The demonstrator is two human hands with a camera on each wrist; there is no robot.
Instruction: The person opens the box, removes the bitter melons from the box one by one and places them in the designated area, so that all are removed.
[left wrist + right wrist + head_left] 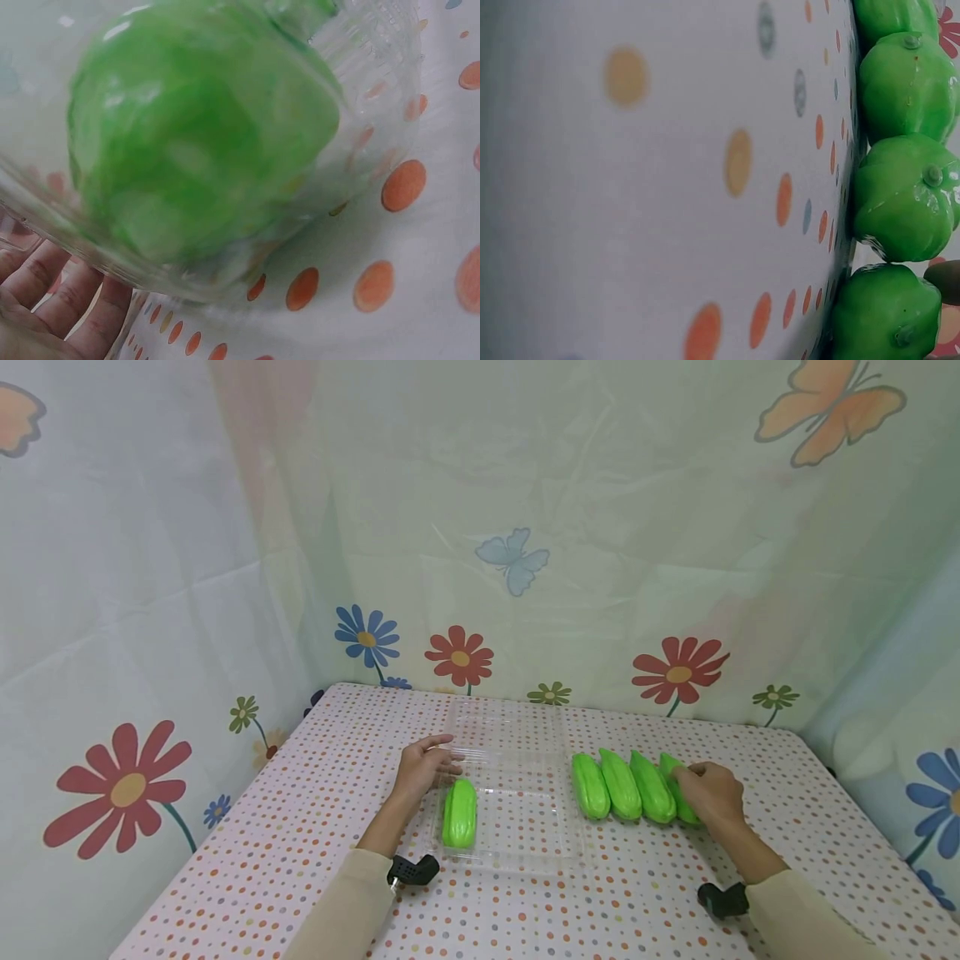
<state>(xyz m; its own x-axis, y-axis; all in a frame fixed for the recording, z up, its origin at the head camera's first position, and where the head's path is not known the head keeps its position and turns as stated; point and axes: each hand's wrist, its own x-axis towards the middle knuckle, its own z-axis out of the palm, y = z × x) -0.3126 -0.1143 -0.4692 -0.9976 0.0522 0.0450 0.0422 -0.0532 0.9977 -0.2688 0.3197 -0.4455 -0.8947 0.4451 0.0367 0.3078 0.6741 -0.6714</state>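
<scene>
A clear plastic clamshell box (517,862) lies opened on the table, its lid (504,727) folded back away from me. One glossy green ridged toy gourd (460,814) lies lengthwise along the box's left side; the left wrist view shows this gourd (202,135) through the clear wall. My left hand (422,770) is at the box's left edge, fingers loosely extended by the wall. To the right of the box, several more green gourds (619,785) lie side by side in a row. My right hand (712,792) grips the rightmost gourd (668,766), partly covering it.
A dotted cloth covers the table (540,914). Behind it hangs a curtain (600,610) printed with flowers and butterflies, with more curtain along both sides. Wrist cameras (414,870) are strapped to both wrists.
</scene>
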